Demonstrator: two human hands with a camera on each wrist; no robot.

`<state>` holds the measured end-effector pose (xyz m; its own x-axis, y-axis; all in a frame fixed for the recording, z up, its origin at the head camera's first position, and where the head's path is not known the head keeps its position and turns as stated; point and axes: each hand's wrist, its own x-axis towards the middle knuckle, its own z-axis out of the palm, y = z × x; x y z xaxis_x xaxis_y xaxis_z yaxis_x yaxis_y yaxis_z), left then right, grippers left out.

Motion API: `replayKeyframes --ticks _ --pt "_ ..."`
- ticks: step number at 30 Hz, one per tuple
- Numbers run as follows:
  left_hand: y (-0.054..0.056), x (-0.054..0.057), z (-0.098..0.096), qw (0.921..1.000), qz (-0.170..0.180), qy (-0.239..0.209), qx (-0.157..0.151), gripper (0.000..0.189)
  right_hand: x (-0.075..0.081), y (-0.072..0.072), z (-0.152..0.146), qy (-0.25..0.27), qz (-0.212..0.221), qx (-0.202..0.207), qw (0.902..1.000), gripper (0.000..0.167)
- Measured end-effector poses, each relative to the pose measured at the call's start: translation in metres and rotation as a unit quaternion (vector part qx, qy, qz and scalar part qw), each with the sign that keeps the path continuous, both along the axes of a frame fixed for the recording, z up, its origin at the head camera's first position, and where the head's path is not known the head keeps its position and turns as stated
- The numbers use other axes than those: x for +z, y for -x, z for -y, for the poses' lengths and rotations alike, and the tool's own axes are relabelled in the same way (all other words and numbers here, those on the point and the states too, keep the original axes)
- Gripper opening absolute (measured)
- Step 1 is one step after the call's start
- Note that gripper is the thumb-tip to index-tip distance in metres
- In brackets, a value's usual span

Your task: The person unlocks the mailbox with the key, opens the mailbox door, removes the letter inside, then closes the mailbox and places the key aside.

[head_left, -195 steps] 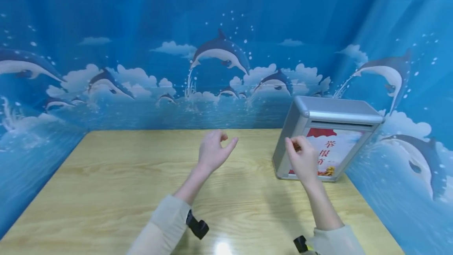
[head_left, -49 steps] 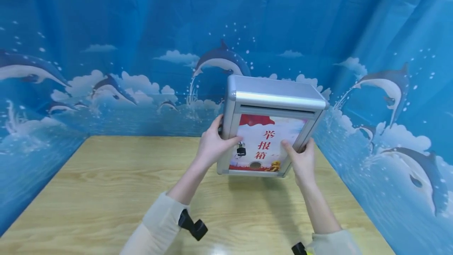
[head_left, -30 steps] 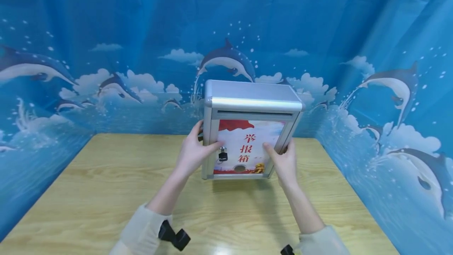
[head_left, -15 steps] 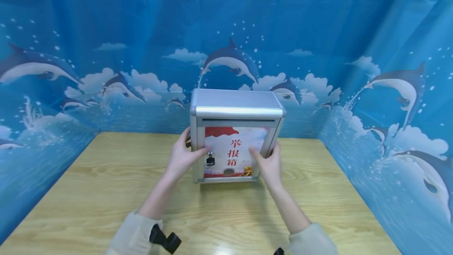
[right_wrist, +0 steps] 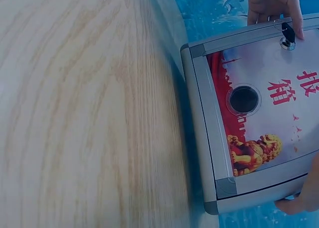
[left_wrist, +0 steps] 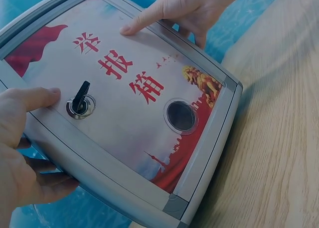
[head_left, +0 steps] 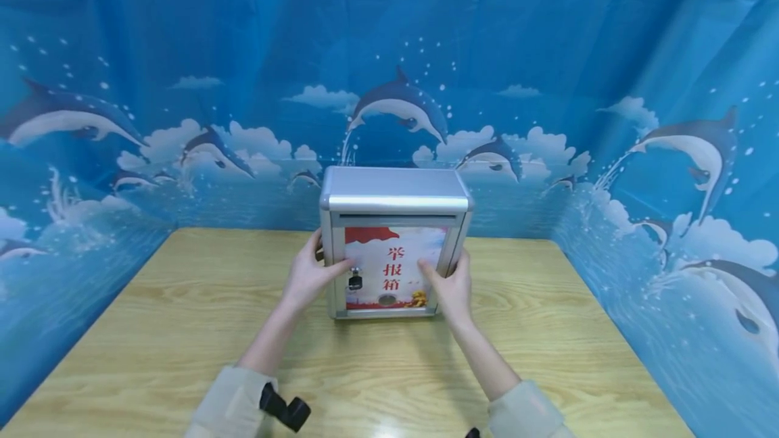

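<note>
The silver metal letterbox with a red-and-white printed front [head_left: 394, 249] stands upright at the middle of the pale wooden table [head_left: 152, 330]. Your left hand [head_left: 307, 276] and right hand [head_left: 450, 286] grip its two sides, thumbs across the front, beside the small black key [head_left: 355, 280].

We see an evenly and brightly lit scene, the light coming from overhead. A white glare patch sits on the table [head_left: 389, 384] at six o'clock in the head view, and a bright band runs along the top front edge of the metal box [head_left: 395, 203]. A soft shadow spreads on the wood below the box toward six o'clock. The head view bows at its edges, the backdrop [head_left: 122, 53] curving at nine and three o'clock. Both wrist views look paler and washed, and the wood grain at nine o'clock in the right wrist view is soft.
</note>
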<state>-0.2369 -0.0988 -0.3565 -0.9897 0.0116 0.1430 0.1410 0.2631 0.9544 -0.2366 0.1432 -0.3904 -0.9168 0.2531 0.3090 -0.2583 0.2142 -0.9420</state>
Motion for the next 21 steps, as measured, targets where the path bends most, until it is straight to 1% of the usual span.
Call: replayKeyframes --ticks 7,14,21 --pt "0.004 -0.005 0.001 1.0 -0.006 -0.006 -0.001 0.084 -0.005 0.004 0.001 -0.006 -0.002 -0.002 1.0 0.076" --pt "0.008 -0.014 0.002 0.9999 -0.016 -0.002 -0.004 0.08 -0.013 0.007 0.0 -0.002 -0.001 -0.002 1.0 0.073" --pt "0.008 -0.014 0.002 1.0 -0.008 -0.002 0.0 0.08 -0.013 0.008 0.002 -0.007 0.007 0.006 0.9999 0.076"
